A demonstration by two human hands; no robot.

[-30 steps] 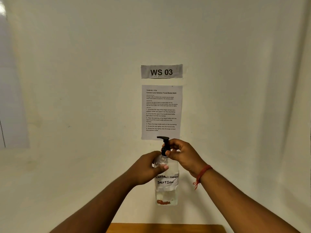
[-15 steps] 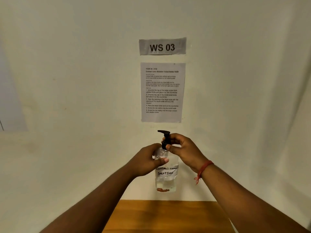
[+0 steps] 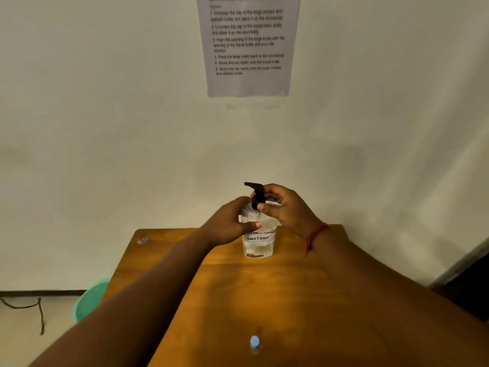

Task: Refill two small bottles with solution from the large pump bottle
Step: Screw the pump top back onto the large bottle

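A clear large pump bottle (image 3: pixel 258 245) with a handwritten "solution" label stands upright at the far middle of the wooden table (image 3: pixel 264 295). My left hand (image 3: pixel 229 223) grips its shoulder from the left. My right hand (image 3: pixel 287 207) pinches the collar of the black pump head (image 3: pixel 256 193) at the neck. One small bottle with a pale blue cap (image 3: pixel 254 343) stands near the table's front edge between my forearms. No second small bottle is in view.
A printed instruction sheet (image 3: pixel 248 46) hangs on the pale wall behind the table. A green bucket (image 3: pixel 88 303) and a dark cord (image 3: pixel 31 311) are on the floor to the left. A dark object (image 3: pixel 473 282) fills the right corner.
The view has tilted down, so the tabletop and the small blue-capped bottle now show. Both hands keep their hold on the pump bottle and its black pump head.
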